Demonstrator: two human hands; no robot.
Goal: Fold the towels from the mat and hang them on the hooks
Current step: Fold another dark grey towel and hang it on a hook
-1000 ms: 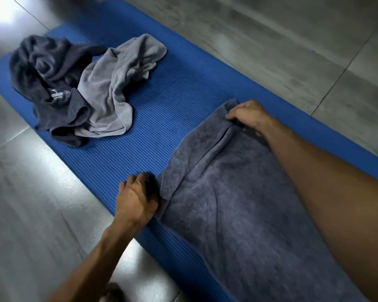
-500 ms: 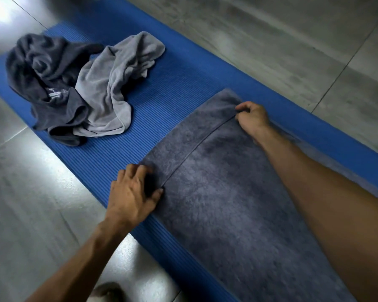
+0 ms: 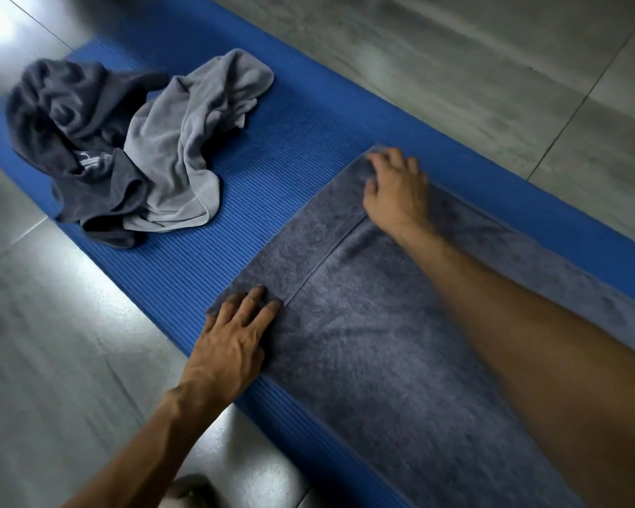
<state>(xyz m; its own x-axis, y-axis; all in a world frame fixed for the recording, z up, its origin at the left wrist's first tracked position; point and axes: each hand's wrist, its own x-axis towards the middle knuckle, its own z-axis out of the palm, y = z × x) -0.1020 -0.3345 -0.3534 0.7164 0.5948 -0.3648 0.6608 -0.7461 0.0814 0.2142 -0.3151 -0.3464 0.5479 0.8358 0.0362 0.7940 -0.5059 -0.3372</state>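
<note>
A dark grey towel lies spread flat on the blue mat, one layer folded over another so that a strip of the lower layer shows at its far end. My left hand presses flat on the towel's near left corner, fingers straight. My right hand rests on the far corner, fingers spread and slightly bent. Farther up the mat lie two crumpled towels: a dark navy one and a light grey one partly over it. No hooks are in view.
Grey tiled floor surrounds the mat on both sides. A foot or knee shows at the bottom edge beside the mat.
The bunched end of the dark grey towel has been spread flat toward the crumpled pile. Both hands went from pinching its corners to pressing on them with flatter fingers.
</note>
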